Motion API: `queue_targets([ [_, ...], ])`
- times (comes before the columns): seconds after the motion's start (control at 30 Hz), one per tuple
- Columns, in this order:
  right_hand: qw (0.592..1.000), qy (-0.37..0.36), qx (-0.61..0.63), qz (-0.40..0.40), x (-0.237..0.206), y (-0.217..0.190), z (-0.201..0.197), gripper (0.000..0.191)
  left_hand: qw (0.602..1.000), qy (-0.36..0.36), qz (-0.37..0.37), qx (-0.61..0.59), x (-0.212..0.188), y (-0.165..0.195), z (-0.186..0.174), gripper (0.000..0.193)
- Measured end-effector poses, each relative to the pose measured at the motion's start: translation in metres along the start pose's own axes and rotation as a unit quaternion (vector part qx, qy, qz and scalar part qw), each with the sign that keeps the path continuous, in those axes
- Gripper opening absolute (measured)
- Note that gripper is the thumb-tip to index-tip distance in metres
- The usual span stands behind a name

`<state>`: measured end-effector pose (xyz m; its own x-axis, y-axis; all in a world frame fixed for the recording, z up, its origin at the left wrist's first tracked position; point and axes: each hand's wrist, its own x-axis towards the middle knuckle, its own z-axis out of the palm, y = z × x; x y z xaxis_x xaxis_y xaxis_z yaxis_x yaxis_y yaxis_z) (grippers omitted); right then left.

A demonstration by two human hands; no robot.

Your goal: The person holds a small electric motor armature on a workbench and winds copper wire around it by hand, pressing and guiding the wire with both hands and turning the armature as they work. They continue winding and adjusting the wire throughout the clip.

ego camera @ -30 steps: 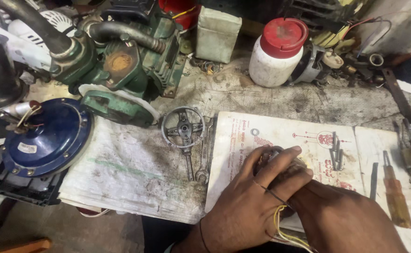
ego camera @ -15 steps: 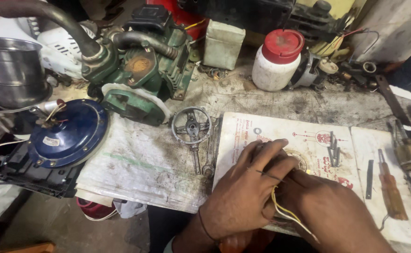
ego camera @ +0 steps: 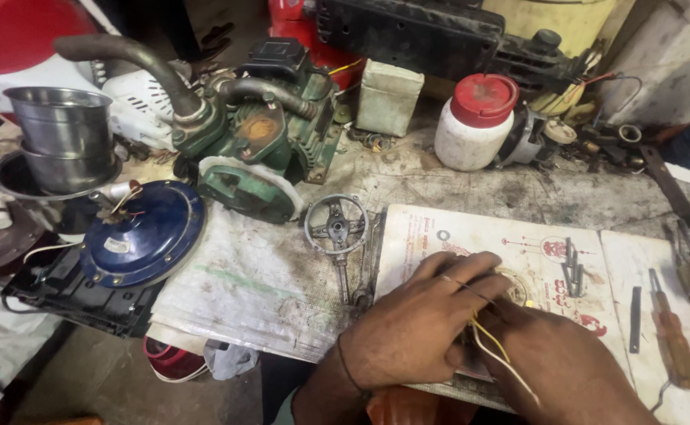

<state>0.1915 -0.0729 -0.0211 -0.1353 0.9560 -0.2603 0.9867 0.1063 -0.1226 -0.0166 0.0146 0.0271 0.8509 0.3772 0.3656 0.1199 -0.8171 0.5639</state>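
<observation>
Left hand lies fingers-spread over a small part at near centre, pressing it onto the printed sheet, likely to steady it. Right hand sits just right, touching; its finger state can't be told. Wires, yellow and white, emerge between the hands, long axis running from far-left to near-right. The part itself is hidden. Metal wheel lies left, apart.

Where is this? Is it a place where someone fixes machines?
Probably yes, a small repair workshop. A greasy green motor sits on the dirty bench, a screwdriver lies nearby, and the left hand and right hand work with thin wires.
</observation>
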Motion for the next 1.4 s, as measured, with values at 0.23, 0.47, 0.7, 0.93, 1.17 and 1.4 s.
queue_targets([
  [0.23, 0.999, -0.004, -0.023, -0.025, 0.002, -0.013, -0.015, 0.049, 0.999, 0.024, -0.008, -0.034, -0.005, -0.006, -0.002, 0.087],
  [0.47, 0.999, 0.026, -0.005, -0.034, 0.007, -0.022, -0.024, 0.051, 0.999, 0.028, -0.021, -0.018, -0.003, -0.008, 0.001, 0.084],
  [0.7, 0.999, -0.039, -0.019, 0.014, 0.001, -0.023, -0.026, 0.044, 0.999, 0.045, 0.03, 0.001, -0.007, -0.011, 0.001, 0.082],
  [0.93, 0.999, -0.036, -0.004, 0.029, -0.006, -0.022, -0.025, 0.047, 0.999, 0.035, -0.018, -0.014, -0.008, -0.009, 0.003, 0.083],
  [1.17, 0.999, -0.03, -0.01, 0.016, -0.007, -0.019, -0.024, 0.052, 0.999, 0.043, -0.017, -0.005, -0.007, -0.009, 0.007, 0.084],
  [1.4, 0.997, -0.047, -0.068, 0.012, -0.007, -0.027, -0.027, 0.043, 0.998, 0.038, -0.039, -0.021, -0.006, -0.005, 0.005, 0.083],
])
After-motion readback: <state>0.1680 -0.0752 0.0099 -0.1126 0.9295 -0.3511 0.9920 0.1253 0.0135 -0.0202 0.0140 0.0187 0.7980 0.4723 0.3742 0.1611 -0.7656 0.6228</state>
